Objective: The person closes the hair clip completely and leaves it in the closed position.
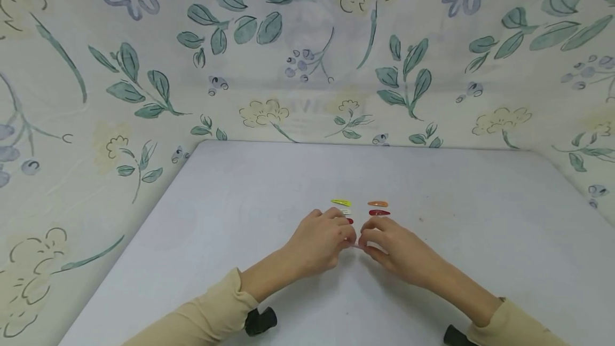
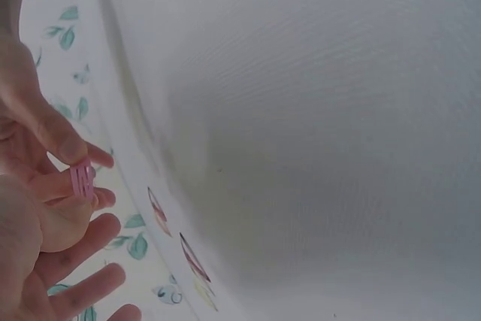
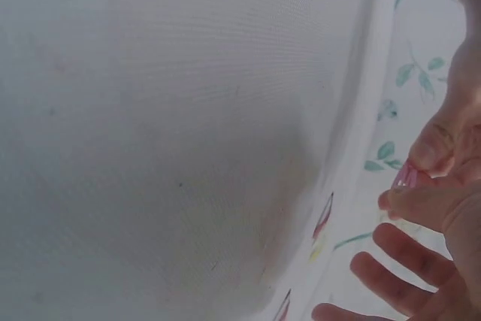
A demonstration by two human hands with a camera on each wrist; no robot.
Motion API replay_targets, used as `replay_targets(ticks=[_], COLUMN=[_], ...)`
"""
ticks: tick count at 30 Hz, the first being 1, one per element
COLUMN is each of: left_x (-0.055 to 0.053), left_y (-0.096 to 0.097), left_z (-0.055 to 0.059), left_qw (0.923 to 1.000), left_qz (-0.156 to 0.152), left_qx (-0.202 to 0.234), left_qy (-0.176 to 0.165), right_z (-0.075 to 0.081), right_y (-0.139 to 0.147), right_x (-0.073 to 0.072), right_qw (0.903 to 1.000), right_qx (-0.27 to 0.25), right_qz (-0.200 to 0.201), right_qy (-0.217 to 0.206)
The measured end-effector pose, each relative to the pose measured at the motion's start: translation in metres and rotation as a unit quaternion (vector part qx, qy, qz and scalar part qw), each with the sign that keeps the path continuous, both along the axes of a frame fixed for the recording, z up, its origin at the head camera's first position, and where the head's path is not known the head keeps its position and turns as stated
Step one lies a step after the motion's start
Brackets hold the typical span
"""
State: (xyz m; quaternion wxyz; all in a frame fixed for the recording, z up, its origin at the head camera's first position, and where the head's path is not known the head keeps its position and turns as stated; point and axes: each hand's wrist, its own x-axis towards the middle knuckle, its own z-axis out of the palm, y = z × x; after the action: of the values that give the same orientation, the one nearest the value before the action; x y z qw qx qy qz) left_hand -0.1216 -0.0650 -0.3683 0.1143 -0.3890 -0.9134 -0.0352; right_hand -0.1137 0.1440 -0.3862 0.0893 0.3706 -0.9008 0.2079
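Note:
A small pink snap hair clip [image 2: 83, 179] is pinched between both hands. My left hand [image 1: 321, 239] holds one end of it between thumb and forefinger. At the other end, the thumb and fingertips of my right hand [image 1: 396, 250] grip it. The other fingers of both hands spread loosely in the wrist views. In the head view the fingers cover most of the pink clip. Just beyond the hands lie a yellow hair clip [image 1: 341, 202], an orange hair clip [image 1: 378, 204] and a dark red hair clip [image 1: 379, 212]. A whitish clip [image 1: 346, 211] and a red clip [image 1: 350, 221] are partly hidden behind the left hand.
The clips lie in two short columns on a white table [image 1: 240, 186]. Flower-patterned cloth [image 1: 307, 105] rises behind the table and along its sides. A black device [image 1: 261, 321] sits under the left wrist, and another [image 1: 456, 336] at the right wrist.

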Motion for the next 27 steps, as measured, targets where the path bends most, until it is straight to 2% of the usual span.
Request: replay_targets(ticks=[4,8,12,15,19,23,27], left_x=[-0.0003,0.0,0.0001,0.0004,0.0004,-0.0005,-0.0013], left_y=[0.0023,0.0034,0.0047,0.0049,0.0053,0.0056,0.0051], left_z=[-0.0029,-0.004,-0.0045,-0.0051,-0.0061,-0.0074,-0.0089], left_qw=[0.9996,0.9993,0.9994,0.9996,0.9998,0.9999,0.9998], left_qz=[-0.005,-0.007,-0.011,-0.013,-0.009,-0.006,-0.006], left_qx=[0.0,0.006,0.013,0.021,0.019,0.002,-0.001], left_qy=[0.026,0.037,0.03,0.012,-0.003,0.009,0.019], right_z=[-0.0003,-0.0002,-0.0004,-0.0011,-0.0017,-0.003,-0.0044], right_y=[0.0019,0.0038,0.0061,0.0061,0.0061,0.007,0.0076], right_x=[0.0002,0.0001,-0.0003,-0.0018,-0.0029,-0.0017,-0.0011], right_qw=[1.0,0.9999,0.9993,0.9988,0.9993,0.9995,0.9977], right_qx=[-0.002,-0.004,-0.013,-0.015,-0.014,-0.01,-0.006], right_qz=[0.001,0.001,0.005,0.013,0.019,0.002,-0.028], right_qy=[-0.007,-0.015,-0.033,-0.044,-0.03,-0.029,-0.061])
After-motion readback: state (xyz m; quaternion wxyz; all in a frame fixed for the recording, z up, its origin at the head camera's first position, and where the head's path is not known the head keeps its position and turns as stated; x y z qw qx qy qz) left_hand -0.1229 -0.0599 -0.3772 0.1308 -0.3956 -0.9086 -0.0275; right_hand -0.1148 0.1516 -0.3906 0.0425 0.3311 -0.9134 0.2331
